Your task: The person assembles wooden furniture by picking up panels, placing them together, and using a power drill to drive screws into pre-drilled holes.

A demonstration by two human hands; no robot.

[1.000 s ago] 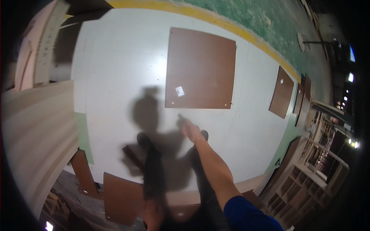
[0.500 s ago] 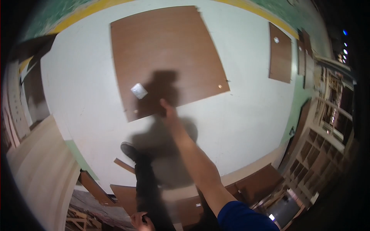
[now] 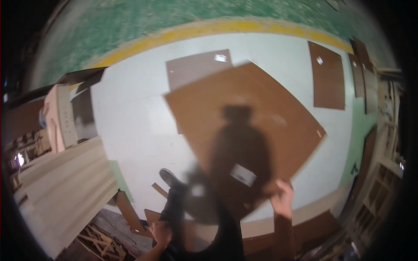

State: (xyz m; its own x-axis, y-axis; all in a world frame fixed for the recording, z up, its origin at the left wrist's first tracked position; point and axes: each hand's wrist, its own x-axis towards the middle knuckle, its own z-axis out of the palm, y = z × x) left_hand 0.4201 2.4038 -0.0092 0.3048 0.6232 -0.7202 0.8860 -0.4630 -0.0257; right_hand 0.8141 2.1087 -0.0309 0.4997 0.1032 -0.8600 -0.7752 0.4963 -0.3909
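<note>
A large brown board [image 3: 248, 91] is raised and tilted over the white surface, a white label [image 3: 243, 175] near its close corner. My right hand [image 3: 283, 200] is closed on the board's near right edge, thumb and fingers pinching it. Partly hidden beneath it lies a second brown board [image 3: 191, 71], flat, with a white label at its far right corner. My left hand [image 3: 161, 232] is low at the left, beside my dark-trousered leg, its fingers curled. What they hold, if anything, cannot be made out.
Another labelled brown board [image 3: 327, 76] lies at the far right of the white surface [image 3: 135, 130]. A narrow brown strip [image 3: 159, 190] lies near my shoe [image 3: 167, 175]. Pale stacked boards [image 3: 65, 178] stand at the left, wooden shelving [image 3: 376, 191] at the right.
My right hand has taken hold of the large board and raised it, turning it and bringing it nearer and to the right. A second board beneath now shows. The view has shifted.
</note>
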